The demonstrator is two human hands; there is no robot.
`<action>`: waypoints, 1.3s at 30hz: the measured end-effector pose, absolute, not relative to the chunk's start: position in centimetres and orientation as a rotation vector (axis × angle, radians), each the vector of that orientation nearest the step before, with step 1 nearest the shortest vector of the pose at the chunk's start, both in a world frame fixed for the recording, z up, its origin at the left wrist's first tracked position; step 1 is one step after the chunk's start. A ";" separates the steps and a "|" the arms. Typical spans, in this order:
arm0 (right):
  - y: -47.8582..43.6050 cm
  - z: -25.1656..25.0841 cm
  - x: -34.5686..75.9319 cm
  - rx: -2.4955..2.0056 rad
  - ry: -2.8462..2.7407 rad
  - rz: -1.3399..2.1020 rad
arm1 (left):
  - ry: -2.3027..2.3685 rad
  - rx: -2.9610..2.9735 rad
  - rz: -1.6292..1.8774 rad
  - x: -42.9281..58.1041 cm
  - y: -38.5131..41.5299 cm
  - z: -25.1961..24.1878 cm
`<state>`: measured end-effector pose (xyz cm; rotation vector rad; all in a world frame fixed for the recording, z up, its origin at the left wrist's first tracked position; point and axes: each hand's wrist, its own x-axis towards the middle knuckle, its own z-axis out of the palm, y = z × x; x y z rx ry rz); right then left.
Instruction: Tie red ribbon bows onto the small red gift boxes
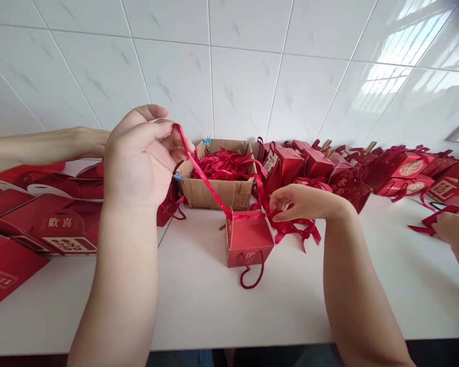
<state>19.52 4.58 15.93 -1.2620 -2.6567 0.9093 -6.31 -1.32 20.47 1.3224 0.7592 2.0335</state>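
Raised at the left, my left hand [141, 153] pinches one end of a red ribbon [204, 176]. The ribbon slants down to a small red gift box [251, 239] standing on the table and runs along its top ridge. A twisted dark red cord handle [254, 278] hangs from the box's near side. My right hand [304, 204] is close by the box's right end, fingers curled together at the ribbon there; its fingertips are partly hidden. Behind that hand lies a loose heap of red ribbon [304, 229].
An open cardboard box [216, 193] full of red ribbons stands behind. Many red gift boxes [286, 163] line the wall at right; larger red boxes [61, 224] stand at left. Another person's arm [42, 145] reaches in at left, and a person's hand [455, 227] is at far right.
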 end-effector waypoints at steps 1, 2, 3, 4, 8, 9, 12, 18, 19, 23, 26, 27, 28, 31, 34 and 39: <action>4.6 15.9 19.5 -1.261 -2.669 0.874 | 0.767 1.316 2.038 -6.4 -1.3 20.5; 4.7 15.9 19.5 -1.260 -2.672 0.829 | 0.778 1.311 2.041 -6.5 -1.3 20.5; 4.7 15.8 19.5 -1.257 -2.663 0.780 | 0.794 1.304 2.037 -6.6 -1.4 20.5; 4.8 15.6 19.4 -1.251 -2.648 0.736 | 0.813 1.298 2.028 -6.7 -1.4 20.6; 5.1 15.2 19.5 -1.200 -2.611 0.686 | 0.854 1.329 1.989 -7.4 -1.4 20.6; 5.1 15.2 19.6 -1.185 -2.608 0.689 | 0.857 1.334 1.984 -7.5 -1.3 20.6; 5.0 15.3 19.7 -1.160 -2.586 0.668 | 0.878 1.268 2.011 -7.6 -0.9 20.6; 5.1 15.5 20.1 -1.324 -2.536 0.643 | 0.870 1.177 2.071 -6.7 -1.4 21.0; 5.1 15.5 20.2 -1.375 -2.536 0.646 | 0.868 1.172 2.075 -6.6 -1.5 21.1; 4.8 15.9 20.9 -1.491 -2.509 0.629 | 0.838 1.137 2.109 -6.3 -1.8 21.2; 4.2 16.5 21.4 -1.459 -2.483 0.686 | 0.830 1.128 2.113 -6.3 -1.9 21.1; 4.0 16.7 21.5 -1.421 -2.465 0.713 | 0.824 1.129 2.117 -6.3 -1.9 21.1; 3.8 16.9 21.6 -1.378 -2.441 0.735 | 0.815 1.135 2.122 -6.3 -2.0 21.1; 3.1 17.2 21.7 -1.305 -2.370 0.758 | 0.789 1.173 2.141 -6.4 -2.1 21.0; 2.7 17.5 21.5 -1.183 -2.323 0.852 | 0.784 1.207 2.163 -6.4 -2.2 20.8; 2.1 18.0 21.2 -0.993 -2.183 1.041 | 0.750 1.294 2.170 -6.3 -2.5 20.8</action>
